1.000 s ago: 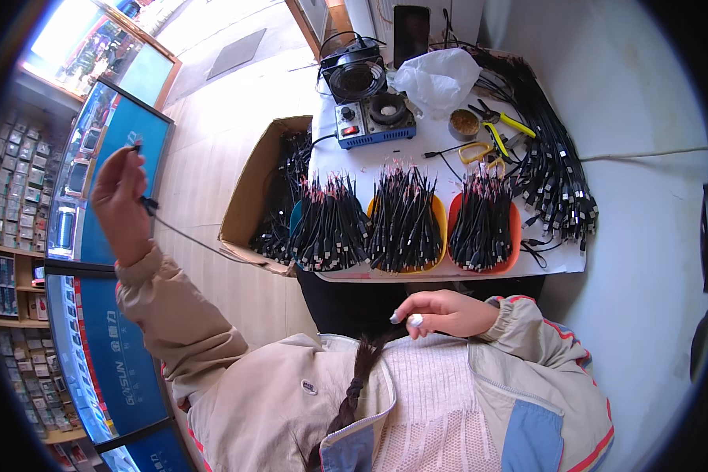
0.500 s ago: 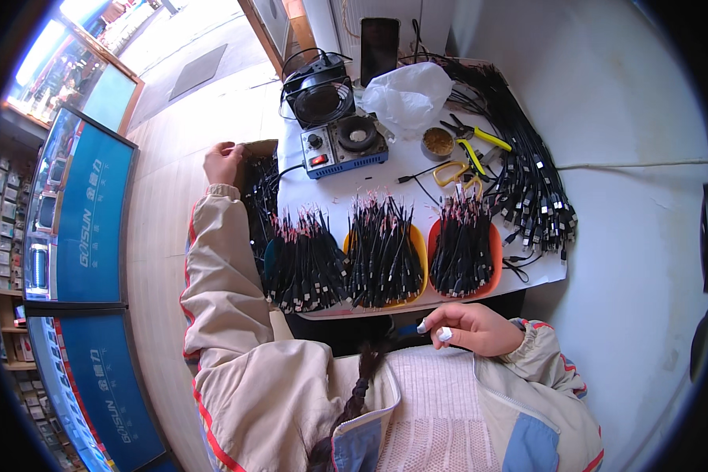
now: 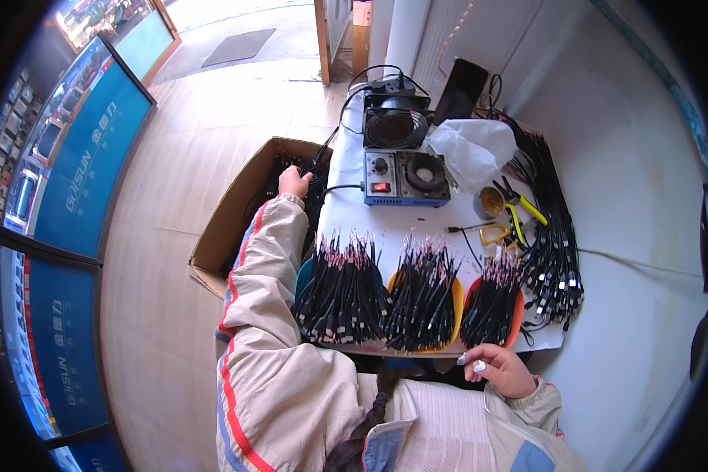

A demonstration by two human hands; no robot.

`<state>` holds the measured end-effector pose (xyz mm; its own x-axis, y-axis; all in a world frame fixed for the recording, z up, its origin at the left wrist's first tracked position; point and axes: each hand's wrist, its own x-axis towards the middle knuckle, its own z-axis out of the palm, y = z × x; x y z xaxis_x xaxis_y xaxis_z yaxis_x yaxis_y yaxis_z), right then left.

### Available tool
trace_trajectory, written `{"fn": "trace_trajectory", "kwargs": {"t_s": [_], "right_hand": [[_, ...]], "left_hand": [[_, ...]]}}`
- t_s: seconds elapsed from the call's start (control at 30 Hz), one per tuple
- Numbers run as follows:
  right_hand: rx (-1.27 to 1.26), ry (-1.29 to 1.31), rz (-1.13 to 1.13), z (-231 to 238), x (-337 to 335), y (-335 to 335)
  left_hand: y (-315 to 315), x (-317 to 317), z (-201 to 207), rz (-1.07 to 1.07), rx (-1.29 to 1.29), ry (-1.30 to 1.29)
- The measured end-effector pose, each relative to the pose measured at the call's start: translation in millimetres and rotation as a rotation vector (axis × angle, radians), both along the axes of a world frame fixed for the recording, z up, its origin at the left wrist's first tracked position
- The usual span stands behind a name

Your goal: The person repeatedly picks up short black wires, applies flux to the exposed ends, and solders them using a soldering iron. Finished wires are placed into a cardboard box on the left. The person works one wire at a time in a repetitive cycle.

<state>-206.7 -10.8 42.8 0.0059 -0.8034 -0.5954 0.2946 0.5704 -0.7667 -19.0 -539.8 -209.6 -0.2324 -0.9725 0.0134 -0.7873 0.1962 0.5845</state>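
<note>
My left hand (image 3: 295, 182) reaches into an open cardboard box (image 3: 222, 206) at the left of the table. Its fingers are bent together beside a black cord (image 3: 317, 157) and a heap of dark cables; what they hold, if anything, is hidden. My right hand (image 3: 502, 371) hovers at the table's front edge, loosely curled, with white coverings on the thumb and a fingertip. Thumb and finger are apart with nothing visible between them. Behind it, black USB cables with stripped pink ends stand bunched in a teal container (image 3: 302, 277), a yellow container (image 3: 456, 311) and a red container (image 3: 518, 318).
On the white table (image 3: 350, 214) stand a blue-grey heating unit (image 3: 405, 179), a black fan (image 3: 396, 126), a tin (image 3: 489, 203), yellow-handled pliers (image 3: 532, 209), a plastic bag (image 3: 472, 149) and a phone (image 3: 462, 90). Many cables (image 3: 554, 263) lie at right. Blue display cases (image 3: 94, 149) line the left.
The view has swung left, showing more of the box. My left hand has gone from the box's far rim to over the cables inside. My right hand stays loosely curled near the table edge.
</note>
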Motion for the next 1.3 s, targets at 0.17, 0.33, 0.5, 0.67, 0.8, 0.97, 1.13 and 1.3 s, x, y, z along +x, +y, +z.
{"fn": "trace_trajectory", "kwargs": {"t_s": [0.17,0.33,0.5,0.67,0.8,0.97,1.13,1.3], "right_hand": [[0.071,0.121,-0.053,-4,3,-17],[0.145,0.121,-0.098,-3,6,-27],[0.222,0.119,-0.173,4,5,-26],[0.221,0.104,-0.179,2,7,-26],[0.195,0.086,-0.187,2,11,-25],[0.179,0.134,-0.223,7,15,-18],[0.158,0.153,-0.213,7,15,-13],[0.141,0.138,-0.181,5,18,-12]], "left_hand": [[-12,-14,-30,0.208,0.024,-0.054],[-15,-21,-27,0.201,-0.003,-0.184],[-29,1,-2,0.23,-0.121,0.244],[-24,-31,19,-0.067,-0.216,0.364],[-3,-58,9,-0.169,-0.253,0.057],[-10,-50,-1,-0.107,-0.492,0.224],[-29,18,56,0.066,-0.362,1.017],[-6,102,162,0.124,-0.602,1.244]]}}
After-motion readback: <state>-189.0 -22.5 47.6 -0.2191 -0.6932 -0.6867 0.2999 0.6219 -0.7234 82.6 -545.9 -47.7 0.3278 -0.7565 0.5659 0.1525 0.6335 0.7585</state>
